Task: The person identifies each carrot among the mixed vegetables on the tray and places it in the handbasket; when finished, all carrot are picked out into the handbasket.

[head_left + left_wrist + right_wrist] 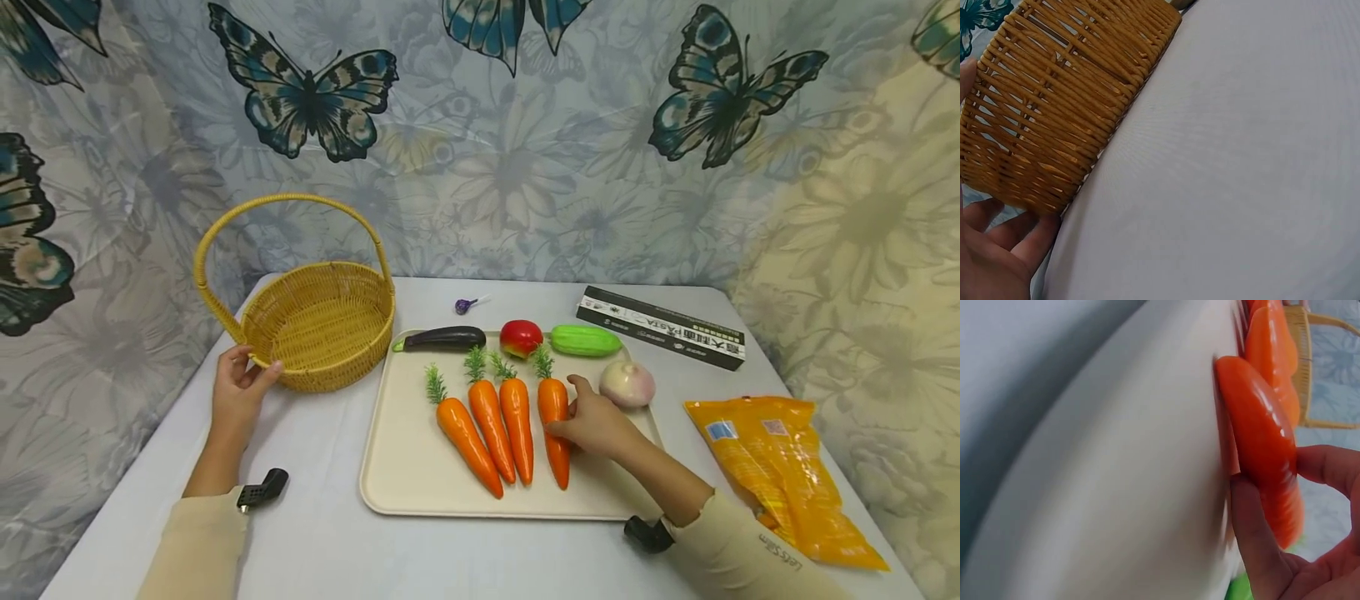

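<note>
My left hand [242,387] holds the near left side of a yellow wicker basket [318,379], thumb by the rim. In the left wrist view its fingers [1035,240] lie against the lower woven wall. On a cream tray [405,500] several orange carrots with green tops lie side by side. My right hand [596,421] pinches the rightmost carrot [553,400]. The right wrist view shows this carrot [1260,425] between the thumb and a finger, close over the tray surface. Left of it lie the other carrots [516,429].
Along the tray's back are an eggplant [446,338], a red fruit [521,337] and a green cucumber [585,340]; an onion [627,383] sits right. Behind stands a purple lollipop [465,306]. A black pasta box [660,327] and an orange bag [787,471] lie right.
</note>
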Available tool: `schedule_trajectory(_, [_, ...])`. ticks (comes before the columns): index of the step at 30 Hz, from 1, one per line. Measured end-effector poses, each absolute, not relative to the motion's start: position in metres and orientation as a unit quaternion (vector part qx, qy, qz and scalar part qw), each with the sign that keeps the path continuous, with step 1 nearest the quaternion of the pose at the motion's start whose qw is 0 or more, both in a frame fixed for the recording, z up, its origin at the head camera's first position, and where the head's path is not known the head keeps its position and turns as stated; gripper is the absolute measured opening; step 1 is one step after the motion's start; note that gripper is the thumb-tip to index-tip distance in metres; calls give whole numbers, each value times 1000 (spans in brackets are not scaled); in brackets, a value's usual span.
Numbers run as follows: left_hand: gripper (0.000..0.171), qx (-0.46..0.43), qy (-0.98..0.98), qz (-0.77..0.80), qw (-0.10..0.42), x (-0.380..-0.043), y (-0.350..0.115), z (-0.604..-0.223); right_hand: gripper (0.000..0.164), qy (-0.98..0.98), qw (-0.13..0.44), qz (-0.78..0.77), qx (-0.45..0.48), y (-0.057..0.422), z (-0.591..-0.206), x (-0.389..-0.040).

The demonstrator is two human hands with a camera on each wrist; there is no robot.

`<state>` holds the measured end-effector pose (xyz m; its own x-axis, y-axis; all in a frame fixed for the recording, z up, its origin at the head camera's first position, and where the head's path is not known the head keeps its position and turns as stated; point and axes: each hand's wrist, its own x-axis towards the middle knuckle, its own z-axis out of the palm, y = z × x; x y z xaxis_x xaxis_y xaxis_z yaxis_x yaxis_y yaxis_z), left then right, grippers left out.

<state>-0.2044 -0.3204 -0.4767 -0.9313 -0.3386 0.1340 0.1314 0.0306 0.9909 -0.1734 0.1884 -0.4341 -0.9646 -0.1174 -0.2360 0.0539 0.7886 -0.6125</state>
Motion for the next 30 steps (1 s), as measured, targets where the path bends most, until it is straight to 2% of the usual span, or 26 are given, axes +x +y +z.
schedule_trajectory(6, [52, 72, -706, -683, 171, -203, -320, -475, 89, 902, 140, -409, -6, 193, -427, -174])
schedule_trajectory(11, [49, 83, -704, -681, 183, -202, -322, -473, 74, 869, 151, -469, -47, 191, -423, -183])
schedule_trajectory(15, [48, 75, -690, -692, 197, -202, -322, -470, 69, 830, 166, -528, -72, 184, -422, -194])
schedule_trajectory(23, [45, 93, -691, -684, 214, -200, -320, -471, 67, 806, 176, -555, -101, 152, -412, -216])
schedule_trajectory(30, [45, 74, -690, -690, 208, -201, -319, -475, 61, 816, 184, -538, -103, 118, -406, -235])
